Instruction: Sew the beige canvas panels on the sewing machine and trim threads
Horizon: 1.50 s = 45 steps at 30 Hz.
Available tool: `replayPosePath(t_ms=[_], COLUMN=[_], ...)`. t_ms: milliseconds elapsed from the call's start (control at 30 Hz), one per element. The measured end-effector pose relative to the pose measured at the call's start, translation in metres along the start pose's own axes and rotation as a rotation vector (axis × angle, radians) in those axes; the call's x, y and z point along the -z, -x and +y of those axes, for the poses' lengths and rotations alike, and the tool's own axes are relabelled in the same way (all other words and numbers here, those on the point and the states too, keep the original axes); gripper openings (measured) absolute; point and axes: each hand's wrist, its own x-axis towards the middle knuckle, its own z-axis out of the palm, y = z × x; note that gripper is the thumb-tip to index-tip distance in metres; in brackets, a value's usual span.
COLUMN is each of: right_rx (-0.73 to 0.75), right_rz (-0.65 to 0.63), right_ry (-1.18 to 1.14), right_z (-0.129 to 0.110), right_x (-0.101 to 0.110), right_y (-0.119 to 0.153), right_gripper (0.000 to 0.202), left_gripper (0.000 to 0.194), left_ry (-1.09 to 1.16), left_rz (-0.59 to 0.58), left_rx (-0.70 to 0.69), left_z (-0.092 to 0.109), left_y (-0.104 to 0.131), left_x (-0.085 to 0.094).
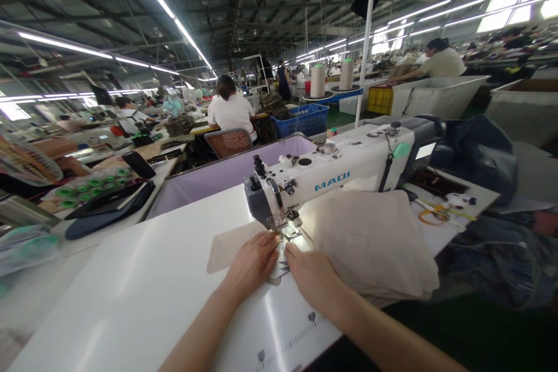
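Note:
A white sewing machine stands on the white table, its needle area lit. My left hand lies over a beige fabric piece, fingers together and curled at its edge, just left of the presser foot. My right hand is just to the right, its fingertips pressed together in front of the foot. What they grip, if anything, is hidden. Between the hands a bit of metal plate shows. A stack of beige fabric panels rests under the machine arm, beside my right hand.
Scissors and an orange-handled tool lie at the table's right end. Behind the table is a lilac-lined bin; a blue basket stands farther back. A side table at left holds green-ended spools. A person in white sits ahead.

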Motion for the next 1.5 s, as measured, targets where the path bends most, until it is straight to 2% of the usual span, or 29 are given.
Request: replayPosePath(t_ms=[167, 300, 467, 800, 900, 1033, 1133, 1233, 1500], right_rx=[-0.050, -0.054, -0.047, -0.059, -0.062, -0.066, -0.064, -0.064, -0.050], right_rz=[-0.010, 0.044, 0.064, 0.058, 0.074, 0.097, 0.070, 0.048, 0.059], right_ry=[0.023, 0.008, -0.008, -0.021, -0.048, -0.075, -0.085, -0.081, -0.004], right_z=[-0.008, -0.012, -0.012, -0.012, -0.012, -0.012, -0.012, -0.012, -0.012], right_x=[-0.012, -0.025, -0.029, -0.024, -0.022, -0.019, -0.017, -0.016, -0.018], right_y=[0.013, 0.020, 0.020, 0.020, 0.021, 0.027, 0.033, 0.038, 0.040], right_gripper=[0.043, 0.052, 0.051, 0.046, 0.043, 0.043, 0.049, 0.048, 0.048], left_gripper=[0.033, 0.033, 0.034, 0.036, 0.034, 0.026, 0.033, 0.037, 0.034], left_ry=[-0.002, -0.015, -0.029, -0.061, -0.083, 0.000, 0.079, 0.107, 0.110], left_rz=[0.036, 0.049, 0.023, -0.015, -0.049, -0.123, -0.149, -0.114, -0.024], left_rx=[0.020, 0.025, 0.034, 0.109, 0.146, 0.161, 0.130, 0.115, -0.005], left_z=[-0.004, -0.005, -0.005, -0.005, 0.001, 0.022, 0.038, 0.045, 0.047], left_y=[0.003, 0.007, 0.006, 0.008, 0.008, 0.012, 0.018, 0.021, 0.024], left_x=[-0.008, -0.014, -0.012, -0.015, -0.006, 0.007, 0.009, 0.007, 0.003])
